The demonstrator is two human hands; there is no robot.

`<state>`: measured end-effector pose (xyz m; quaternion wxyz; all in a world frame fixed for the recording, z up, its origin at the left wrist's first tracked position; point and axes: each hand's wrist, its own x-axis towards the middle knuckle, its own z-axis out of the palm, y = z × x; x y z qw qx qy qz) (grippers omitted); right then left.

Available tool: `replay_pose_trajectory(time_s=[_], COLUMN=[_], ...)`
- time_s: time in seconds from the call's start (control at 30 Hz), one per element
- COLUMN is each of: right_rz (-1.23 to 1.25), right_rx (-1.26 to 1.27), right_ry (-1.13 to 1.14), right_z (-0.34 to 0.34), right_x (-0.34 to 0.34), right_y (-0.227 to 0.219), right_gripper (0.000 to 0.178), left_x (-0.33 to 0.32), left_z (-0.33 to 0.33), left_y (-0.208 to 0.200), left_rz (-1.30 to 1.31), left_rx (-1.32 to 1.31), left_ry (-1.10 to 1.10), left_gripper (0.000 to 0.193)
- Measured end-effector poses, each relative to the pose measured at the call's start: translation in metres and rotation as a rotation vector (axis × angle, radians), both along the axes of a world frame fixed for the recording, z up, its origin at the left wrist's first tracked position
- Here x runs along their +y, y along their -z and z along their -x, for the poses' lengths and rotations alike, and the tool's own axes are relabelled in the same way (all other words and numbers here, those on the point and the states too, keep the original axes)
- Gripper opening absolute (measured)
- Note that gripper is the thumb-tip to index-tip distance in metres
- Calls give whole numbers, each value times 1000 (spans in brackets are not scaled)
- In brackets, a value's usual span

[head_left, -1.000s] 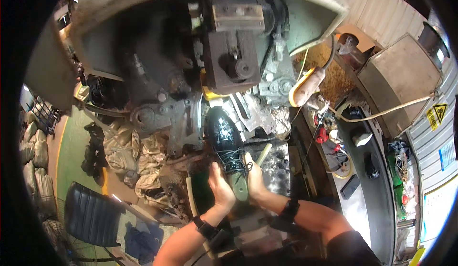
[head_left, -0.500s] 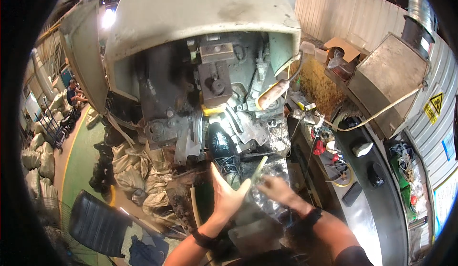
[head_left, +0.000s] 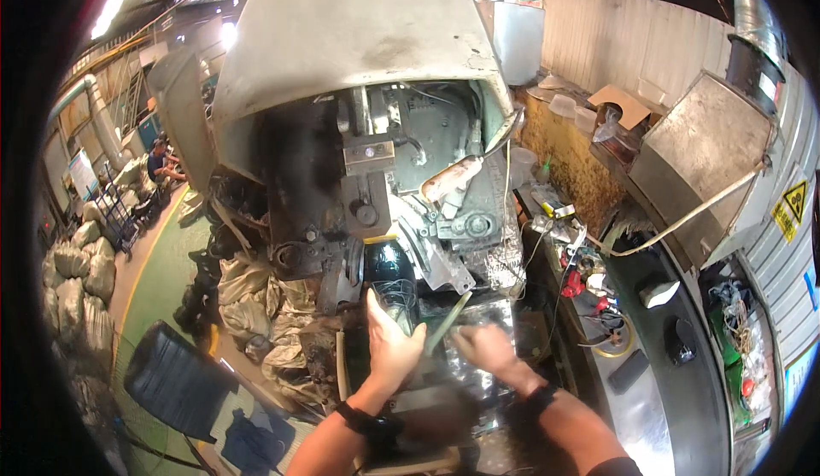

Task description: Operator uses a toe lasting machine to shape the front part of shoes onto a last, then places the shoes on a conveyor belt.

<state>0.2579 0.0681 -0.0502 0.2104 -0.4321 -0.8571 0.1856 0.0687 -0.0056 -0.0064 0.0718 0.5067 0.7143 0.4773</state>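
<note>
A glossy black lace-up shoe [head_left: 389, 264] sits in the machine [head_left: 369, 190], its toe under the machine's central head. My left hand [head_left: 393, 346] is wrapped round the rear of the shoe, thumb on the right and fingers along the left side. To the right, my right hand [head_left: 489, 350] is closed with its fingers curled in. Whatever it may hold is hidden and slightly blurred. A pale green stick [head_left: 447, 322] slants between the two hands, close to the right hand's fingertips; I cannot tell if they touch it.
An orange-cased lamp [head_left: 451, 179] lights metal plates beside the shoe. To the right, a bench holds cluttered tools [head_left: 594, 284], a dark phone-like slab [head_left: 629, 371] and dark pieces. At left are sacks [head_left: 252, 292], a black chair [head_left: 175, 382] and a distant seated person [head_left: 162, 164].
The view has shifted, so the machine sits lower and more of its hood shows. My left hand stays at the shoe. My right hand is clearer and more tightly curled.
</note>
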Motion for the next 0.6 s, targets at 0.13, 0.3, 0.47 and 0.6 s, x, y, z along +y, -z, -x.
replay_pose_trajectory(time_s=[0.13,0.3,0.47,0.6], right_rz=[-9,52,-12,-52], right_rx=[-52,33,102,117], right_ry=[-16,2,5,26], right_z=[-3,-2,-2,-4], right_x=[-3,-1,1,5], right_y=[3,-2,4,12], right_gripper=[30,31,27,26], left_x=[-1,-1,-1,2], left_z=[-2,-2,-2,-6], left_y=[4,4,7,1], left_rz=[24,26,-3,42], left_rx=[-11,-33,-11,-68], left_ry=[-13,-15,-26,-17], left_gripper=[113,113,113,108])
